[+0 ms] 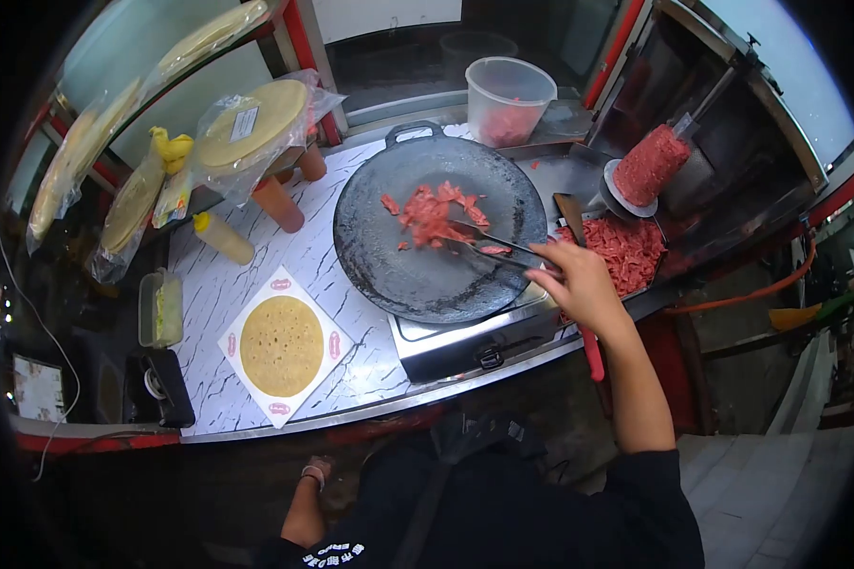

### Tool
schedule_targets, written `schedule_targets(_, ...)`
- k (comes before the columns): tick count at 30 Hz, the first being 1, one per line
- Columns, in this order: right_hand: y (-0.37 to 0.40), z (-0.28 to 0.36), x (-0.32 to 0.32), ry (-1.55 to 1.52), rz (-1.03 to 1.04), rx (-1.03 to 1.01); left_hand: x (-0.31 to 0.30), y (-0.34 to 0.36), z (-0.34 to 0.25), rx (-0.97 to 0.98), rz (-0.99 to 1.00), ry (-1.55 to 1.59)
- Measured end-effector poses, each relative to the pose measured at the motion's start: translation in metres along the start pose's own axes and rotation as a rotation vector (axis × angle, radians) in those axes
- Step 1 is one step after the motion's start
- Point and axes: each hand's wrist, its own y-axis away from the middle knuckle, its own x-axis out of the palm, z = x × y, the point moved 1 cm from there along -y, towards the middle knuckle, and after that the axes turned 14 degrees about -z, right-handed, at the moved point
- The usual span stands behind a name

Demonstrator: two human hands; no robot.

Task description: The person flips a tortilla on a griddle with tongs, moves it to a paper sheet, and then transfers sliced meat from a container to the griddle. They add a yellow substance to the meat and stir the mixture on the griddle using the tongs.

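My right hand (pixel 579 282) grips metal tongs (pixel 489 245) whose tips reach into a pile of red meat strips (pixel 435 213) on a wide black griddle pan (pixel 417 275). The pan rests on a steel burner (pixel 465 334). My left hand (pixel 315 471) hangs low below the counter edge, holding nothing that I can see; its fingers are hard to make out. A round flatbread (pixel 281 345) lies on a white paper sheet (pixel 335 346) on the marble-patterned counter (pixel 209 284), left of the pan.
A tray of sliced meat (pixel 628 250) sits right of the pan, with a meat cone on a spit (pixel 651 164) behind it. A plastic tub (pixel 508 99) stands at the back. Sauce bottles (pixel 279 204), bagged flatbreads (pixel 252 128) and a small lidded box (pixel 160 308) crowd the left.
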Motion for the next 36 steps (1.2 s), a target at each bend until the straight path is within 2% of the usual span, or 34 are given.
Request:
schedule_targets(1,-0.014,-0.001,-0.001,-0.006,-0.006,0.001,-0.022,0.0,-0.007,0.024,-0.002,-0.009)
schedule_targets(3,-0.045,-0.004,0.0,0.073,-0.072,-0.162,-0.027,-0.001,-0.003,0.043,-0.001,-0.021)
schedule_targets(6,-0.07,-0.002,0.02,0.095,-0.131,-0.202,-0.034,-0.003,-0.004,0.063,-0.159,0.005)
schedule_targets(9,-0.066,0.002,0.027,0.15,-0.029,-0.267,-0.043,-0.003,0.007,0.062,-0.274,0.026)
schedule_targets(11,-0.071,0.007,0.003,0.179,0.043,-0.28,-0.02,0.008,0.025,-0.031,-0.203,0.095)
schedule_targets(12,-0.078,0.013,-0.011,0.173,0.107,-0.157,0.01,0.01,0.029,-0.112,-0.108,0.194)
schedule_targets(14,-0.088,0.027,-0.02,0.194,0.091,-0.081,-0.018,0.018,0.01,-0.301,0.064,0.365)
schedule_targets(15,-0.091,0.025,-0.011,0.186,0.048,-0.145,-0.014,0.023,0.013,-0.278,0.113,0.315)
schedule_targets(16,-0.089,0.024,0.009,0.164,0.001,-0.117,0.002,0.028,0.019,-0.237,0.123,0.276)
schedule_targets(18,-0.073,0.04,0.04,0.181,0.017,-0.142,0.024,0.032,0.032,-0.192,0.115,0.219)
schedule_targets(19,-0.069,0.053,0.038,0.213,0.033,-0.255,0.028,0.034,0.039,-0.179,0.104,0.21)
schedule_targets(20,-0.07,0.062,0.029,0.217,0.031,-0.259,0.032,0.037,0.046,-0.166,0.1,0.196)
schedule_targets(23,-0.074,0.074,-0.004,0.239,0.095,-0.08,0.031,0.043,0.06,-0.124,0.105,0.159)
schedule_targets(24,-0.078,0.076,-0.004,0.245,0.018,-0.13,0.037,0.048,0.073,-0.086,0.131,0.141)
schedule_targets(26,-0.087,0.088,0.015,0.299,-0.076,-0.16,0.001,0.062,0.089,-0.008,0.179,0.108)
schedule_targets(27,-0.085,0.096,0.032,0.272,-0.096,-0.104,0.009,0.059,0.096,-0.027,0.183,0.113)
schedule_targets(29,-0.08,0.098,0.075,0.278,-0.088,-0.005,0.034,0.053,0.119,-0.04,0.14,0.121)
schedule_targets(30,-0.072,0.086,0.091,0.288,-0.099,-0.111,0.034,0.05,0.131,-0.036,0.118,0.12)
schedule_targets(31,-0.065,0.086,0.089,0.292,-0.137,-0.127,0.026,0.049,0.136,-0.018,0.094,0.116)
schedule_targets(32,-0.056,0.084,0.083,0.295,-0.17,-0.146,0.01,0.05,0.145,0.033,0.07,0.104)
schedule_targets(34,-0.04,0.087,0.041,0.282,-0.126,-0.018,0.044,0.057,0.151,0.016,-0.07,0.122)
schedule_targets(35,-0.028,0.087,0.022,0.267,-0.18,0.035,0.044,0.064,0.147,-0.006,-0.209,0.132)
schedule_targets(36,-0.014,0.088,0.006,0.252,-0.234,0.088,0.053,0.065,0.152,-0.012,-0.207,0.143)
